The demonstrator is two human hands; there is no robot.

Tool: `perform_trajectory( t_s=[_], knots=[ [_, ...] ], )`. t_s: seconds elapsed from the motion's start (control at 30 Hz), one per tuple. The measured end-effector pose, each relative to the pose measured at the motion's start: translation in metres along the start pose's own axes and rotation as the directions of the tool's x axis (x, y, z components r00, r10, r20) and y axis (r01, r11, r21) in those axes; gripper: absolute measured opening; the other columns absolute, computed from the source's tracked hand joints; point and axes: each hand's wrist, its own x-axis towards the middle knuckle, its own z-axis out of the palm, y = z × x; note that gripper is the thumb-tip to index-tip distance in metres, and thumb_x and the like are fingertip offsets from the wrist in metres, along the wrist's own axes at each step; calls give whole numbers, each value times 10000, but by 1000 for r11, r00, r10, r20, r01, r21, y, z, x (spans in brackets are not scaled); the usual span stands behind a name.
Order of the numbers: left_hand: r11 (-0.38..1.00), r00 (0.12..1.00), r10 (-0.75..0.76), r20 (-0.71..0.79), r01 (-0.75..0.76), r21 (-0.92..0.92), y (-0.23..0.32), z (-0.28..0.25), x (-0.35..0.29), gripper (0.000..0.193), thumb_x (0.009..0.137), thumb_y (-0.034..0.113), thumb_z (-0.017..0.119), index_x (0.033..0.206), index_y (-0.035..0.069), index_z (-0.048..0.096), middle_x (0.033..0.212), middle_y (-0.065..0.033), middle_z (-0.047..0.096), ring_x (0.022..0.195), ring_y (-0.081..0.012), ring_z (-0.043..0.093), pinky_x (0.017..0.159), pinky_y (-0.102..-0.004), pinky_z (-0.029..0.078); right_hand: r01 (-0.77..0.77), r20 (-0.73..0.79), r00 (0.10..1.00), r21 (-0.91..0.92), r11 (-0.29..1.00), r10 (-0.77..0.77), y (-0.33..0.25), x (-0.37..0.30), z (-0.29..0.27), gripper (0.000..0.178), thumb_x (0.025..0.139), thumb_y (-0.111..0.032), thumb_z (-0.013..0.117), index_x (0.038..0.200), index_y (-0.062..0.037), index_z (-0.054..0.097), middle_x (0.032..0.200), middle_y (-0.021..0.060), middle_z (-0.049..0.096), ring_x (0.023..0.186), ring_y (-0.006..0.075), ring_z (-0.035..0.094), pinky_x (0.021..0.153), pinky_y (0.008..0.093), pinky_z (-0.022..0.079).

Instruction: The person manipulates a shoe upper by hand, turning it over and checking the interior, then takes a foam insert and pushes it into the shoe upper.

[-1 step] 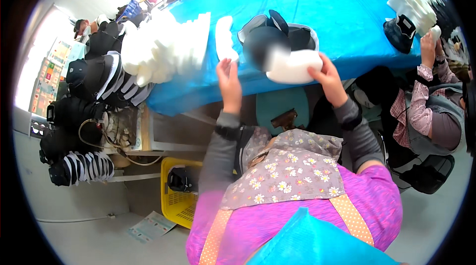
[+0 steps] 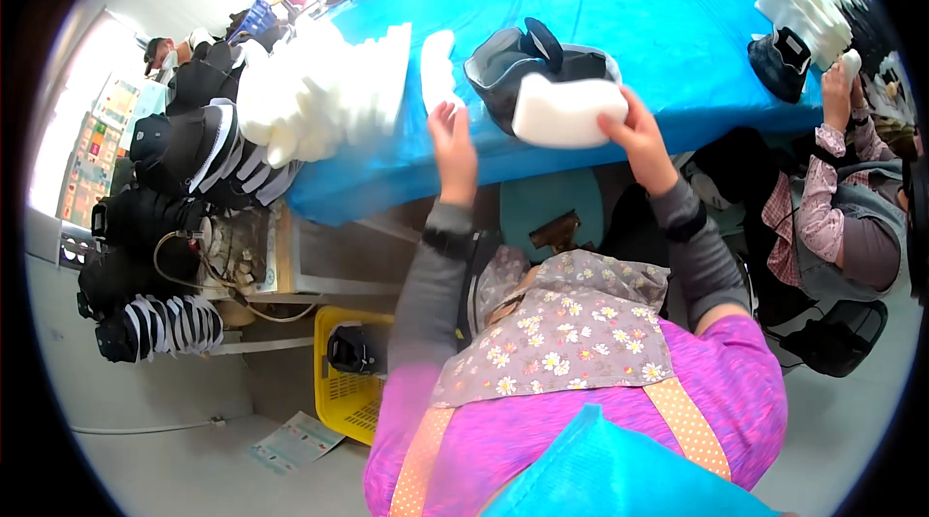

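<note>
White foam block [image 2: 564,112] lying crosswise

Two hands work at the blue table [image 2: 629,23]: the left hand [image 2: 453,144] and the right hand [image 2: 634,135]. One white foam block [image 2: 566,110] sits in the right hand. One dark cap [image 2: 523,67] lies beside it. Two white foam stacks [image 2: 324,96] stand on the table. One yellow crate [image 2: 353,377] sits on the floor.

One fisheye view, worn on the head, looks steeply down and forward over the person's own chest and raised forearms onto the near edge of the blue-covered surface [image 2: 619,23], close in, straight edges bending at the rim.
</note>
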Motion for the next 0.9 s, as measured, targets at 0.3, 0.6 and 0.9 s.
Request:
perform_trajectory(
  t_s=[0.3, 0.6, 0.9],
  knots=[
    [998, 1000, 13, -4, -13, -58, -13, 54, 31, 686, 880, 114, 671, 1429, -88, 313, 1357, -194, 491, 1212, -233, 522, 1023, -333, 433, 255, 197, 947, 22, 967, -254, -56, 116, 80, 551, 963, -184, 693, 1391, 5, 401, 1206, 134, 639, 1114, 176, 599, 967, 318, 494],
    [996, 991, -52, 123, 42, 84, -20, 30, -20, 448, 943, 104, 592, 1333, -79, 468, 1144, -148, 624, 1015, -169, 590, 856, -311, 489, 206, 427, 895, -147, 968, -125, -12, 84, 70, 587, 948, -145, 700, 1417, -32, 366, 1245, 128, 601, 1138, 181, 594, 968, 321, 509],
    [983, 975, 102, 196, -129, 134, -27, 33, -29, 532, 967, 169, 587, 1427, -54, 439, 1161, -218, 649, 963, -216, 647, 834, -333, 515, 406, 383, 876, -261, 876, -292, -5, 51, 3, 566, 900, -27, 725, 1378, -54, 424, 1272, 138, 593, 1178, 219, 577, 993, 345, 479]
  ],
)
